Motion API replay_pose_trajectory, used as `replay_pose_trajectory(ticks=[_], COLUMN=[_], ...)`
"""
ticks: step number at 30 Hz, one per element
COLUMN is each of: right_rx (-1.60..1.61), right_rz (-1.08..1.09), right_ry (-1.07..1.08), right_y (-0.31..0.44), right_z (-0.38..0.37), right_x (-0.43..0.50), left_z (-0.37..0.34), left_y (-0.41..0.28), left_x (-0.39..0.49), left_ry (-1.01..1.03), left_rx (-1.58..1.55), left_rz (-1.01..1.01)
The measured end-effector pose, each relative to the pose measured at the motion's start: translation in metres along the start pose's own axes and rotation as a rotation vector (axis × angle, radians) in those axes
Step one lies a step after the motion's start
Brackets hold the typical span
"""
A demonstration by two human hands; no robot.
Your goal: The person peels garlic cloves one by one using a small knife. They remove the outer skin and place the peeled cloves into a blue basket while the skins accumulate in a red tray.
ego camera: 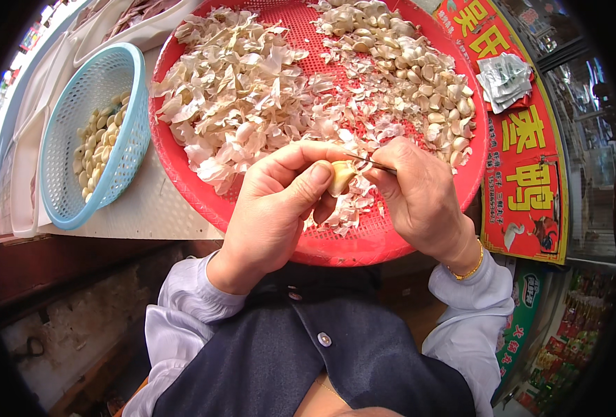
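My left hand (287, 203) pinches a garlic clove (341, 177) between thumb and fingers, over the near part of a round red plastic basket (349, 250). In my right hand (417, 193) is a small thin dark blade (373, 163), its tip beside the top of the clove. Loose garlic skins (235, 88) heap up in the basket's left side and spread to the middle. Unpeeled garlic cloves (417, 73) lie along its right side. To the left, a light blue plastic basket (140, 104) leans tilted, with peeled garlic cloves (99, 146) inside.
White trays (26, 172) stand at the far left; one at the top holds reddish-brown strips. The baskets are on a pale perforated surface (156, 208). Silver packets (505, 78) lie on a red and yellow sign (526, 182) at right. Shelves of packaged goods (568, 339) are lower right.
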State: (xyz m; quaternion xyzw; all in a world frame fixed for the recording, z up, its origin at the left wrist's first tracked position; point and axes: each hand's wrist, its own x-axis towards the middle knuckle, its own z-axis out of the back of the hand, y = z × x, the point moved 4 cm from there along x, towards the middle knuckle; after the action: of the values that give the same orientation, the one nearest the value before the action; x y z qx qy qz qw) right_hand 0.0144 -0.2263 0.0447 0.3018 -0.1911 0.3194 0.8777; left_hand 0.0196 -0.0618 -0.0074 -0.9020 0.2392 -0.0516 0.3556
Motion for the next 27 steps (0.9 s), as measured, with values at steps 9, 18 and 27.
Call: replay_pose_trajectory(ticks=[9, 18, 27], right_rx=[-0.14, -0.101, -0.063], right_rz=[0.102, 0.293, 0.097], right_ry=[0.083, 0.203, 0.018], right_y=[0.01, 0.027, 0.005], right_z=[0.005, -0.009, 0.0], right_x=[0.001, -0.015, 0.002], left_z=[-0.003, 0.002, -0.006], left_y=[-0.004, -0.002, -0.001], left_x=[-0.005, -0.001, -0.001], left_ry=[0.005, -0.052, -0.04], left_rx=[0.279, 0.084, 0.071], left_rz=[-0.014, -0.02, 0.091])
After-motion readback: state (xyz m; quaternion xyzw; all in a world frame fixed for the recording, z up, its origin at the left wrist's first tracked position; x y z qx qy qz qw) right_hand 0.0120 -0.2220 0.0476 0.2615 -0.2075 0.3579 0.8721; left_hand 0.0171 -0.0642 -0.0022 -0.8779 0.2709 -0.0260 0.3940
